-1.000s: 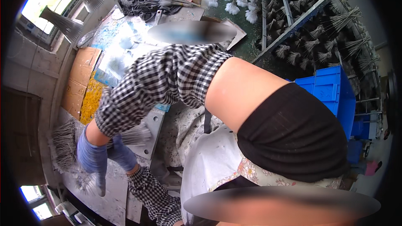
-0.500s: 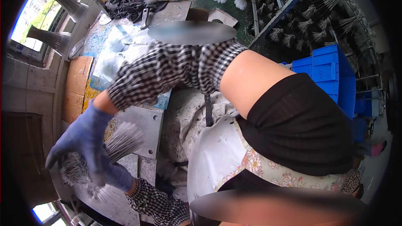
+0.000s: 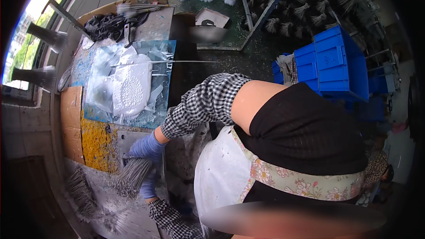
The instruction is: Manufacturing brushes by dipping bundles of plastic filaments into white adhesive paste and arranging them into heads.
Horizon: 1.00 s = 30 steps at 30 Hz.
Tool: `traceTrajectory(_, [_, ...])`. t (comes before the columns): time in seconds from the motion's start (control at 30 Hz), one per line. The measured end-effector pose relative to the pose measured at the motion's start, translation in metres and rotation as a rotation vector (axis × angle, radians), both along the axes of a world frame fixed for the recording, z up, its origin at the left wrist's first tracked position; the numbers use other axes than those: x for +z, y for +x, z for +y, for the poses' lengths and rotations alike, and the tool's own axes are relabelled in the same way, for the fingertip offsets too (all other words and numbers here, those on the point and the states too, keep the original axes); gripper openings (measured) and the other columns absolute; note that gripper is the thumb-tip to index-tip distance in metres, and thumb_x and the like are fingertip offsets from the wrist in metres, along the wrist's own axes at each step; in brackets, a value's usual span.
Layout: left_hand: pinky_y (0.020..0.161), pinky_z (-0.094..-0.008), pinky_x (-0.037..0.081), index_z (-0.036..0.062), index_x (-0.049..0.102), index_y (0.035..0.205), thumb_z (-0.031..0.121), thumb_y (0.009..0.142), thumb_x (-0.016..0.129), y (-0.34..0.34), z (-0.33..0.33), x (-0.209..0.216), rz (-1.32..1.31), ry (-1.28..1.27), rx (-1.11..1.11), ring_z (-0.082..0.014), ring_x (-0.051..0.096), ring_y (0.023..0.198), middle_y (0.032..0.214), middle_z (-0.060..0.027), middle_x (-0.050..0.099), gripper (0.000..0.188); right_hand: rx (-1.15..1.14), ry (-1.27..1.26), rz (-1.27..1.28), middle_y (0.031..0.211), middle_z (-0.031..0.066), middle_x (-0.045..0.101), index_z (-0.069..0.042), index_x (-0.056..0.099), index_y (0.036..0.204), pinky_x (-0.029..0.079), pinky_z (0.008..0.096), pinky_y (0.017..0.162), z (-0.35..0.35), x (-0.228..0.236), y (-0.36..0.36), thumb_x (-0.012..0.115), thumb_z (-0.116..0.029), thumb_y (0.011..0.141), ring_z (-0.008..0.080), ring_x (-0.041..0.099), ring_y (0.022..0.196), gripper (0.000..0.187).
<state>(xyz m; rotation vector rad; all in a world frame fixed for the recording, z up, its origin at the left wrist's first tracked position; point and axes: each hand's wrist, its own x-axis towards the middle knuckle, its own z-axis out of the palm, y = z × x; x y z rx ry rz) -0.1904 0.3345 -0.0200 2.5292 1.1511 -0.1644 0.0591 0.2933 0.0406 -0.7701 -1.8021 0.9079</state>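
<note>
A bundle of thin grey rods is gripped between my two blue-gloved hands at the bench edge, its splayed end toward the bench. My right hand wraps the upper side of the bundle, fingers closed. From below, my left hand closes on the same bundle; its fingertips are partly hidden behind the rods. More grey rod bundles lie on the bench beside the held one. Checkered sleeves cover both forearms.
Thick white paste is spread on a blue sheet beyond my right hand. A yellow-stained patch and cardboard lie alongside. Dark cloth sits at the far end. Blue crates stand right, near racks of hanging bundles.
My hands have moved right, toward my body, and closed in on a bundle; my right hand's fingers were spread before. The view has shifted, and my arm no longer covers the paste.
</note>
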Motion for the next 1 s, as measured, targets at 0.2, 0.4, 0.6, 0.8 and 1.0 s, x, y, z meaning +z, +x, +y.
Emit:
traceTrajectory(0.2, [0.12, -0.0475, 0.021, 0.0094, 0.03, 0.153, 0.051, 0.086, 0.065, -0.007, 0.003, -0.02, -0.148, 0.077, 0.005, -0.036, 0.032, 0.143, 0.154, -0.0242, 0.032, 0.086, -0.114, 0.102, -0.13, 0.117, 0.0167, 0.063, -0.003, 0.042, 0.138, 0.049, 0.0397, 0.095, -0.005, -0.004, 0.005, 0.093, -0.039, 0.053, 0.0323, 0.061, 0.112, 0.106])
traceTrajectory(0.4, [0.12, -0.0479, 0.022, 0.0104, 0.029, 0.153, 0.053, 0.086, 0.063, 0.009, -0.032, 0.014, -0.284, 0.025, 0.04, -0.036, 0.031, 0.143, 0.154, -0.0238, 0.032, 0.086, -0.016, 0.103, -0.118, 0.117, 0.0157, 0.062, 0.0, 0.032, 0.147, 0.05, 0.0374, 0.095, -0.007, 0.004, -0.011, 0.092, -0.04, 0.054, 0.0316, 0.061, 0.11, 0.118])
traceTrajectory(0.6, [0.12, -0.0482, 0.022, 0.0113, 0.028, 0.154, 0.055, 0.087, 0.06, 0.073, -0.166, 0.077, -1.016, -0.52, 0.22, -0.0359, 0.031, 0.143, 0.155, -0.0235, 0.032, 0.086, 0.03, -0.045, 0.091, 0.124, 0.0092, 0.059, -0.003, 0.039, 0.141, 0.05, 0.0334, 0.095, -0.096, 0.014, -0.017, 0.087, -0.034, 0.059, 0.0246, 0.06, 0.11, 0.099])
traceTrajectory(0.8, [0.12, -0.0486, 0.022, 0.0122, 0.027, 0.154, 0.057, 0.087, 0.058, 0.102, -0.198, 0.079, -1.193, -0.692, 0.316, -0.0359, 0.031, 0.143, 0.155, -0.0232, 0.031, 0.086, 0.106, -1.019, -0.02, 0.114, 0.0155, 0.065, -0.004, 0.042, 0.134, 0.051, 0.035, 0.092, -0.128, 0.008, 0.014, 0.093, -0.039, 0.053, 0.0277, 0.063, 0.107, 0.102])
traceTrajectory(1.0, [0.12, -0.049, 0.022, 0.0132, 0.026, 0.154, 0.059, 0.087, 0.056, 0.106, -0.199, 0.08, -1.235, -0.699, 0.345, -0.0358, 0.031, 0.144, 0.155, -0.0228, 0.031, 0.087, 0.162, -0.64, 0.089, 0.104, 0.0117, 0.069, -0.004, 0.059, 0.122, 0.055, 0.0356, 0.079, -0.129, 0.025, 0.017, 0.087, -0.022, 0.063, 0.0236, 0.068, 0.092, 0.068])
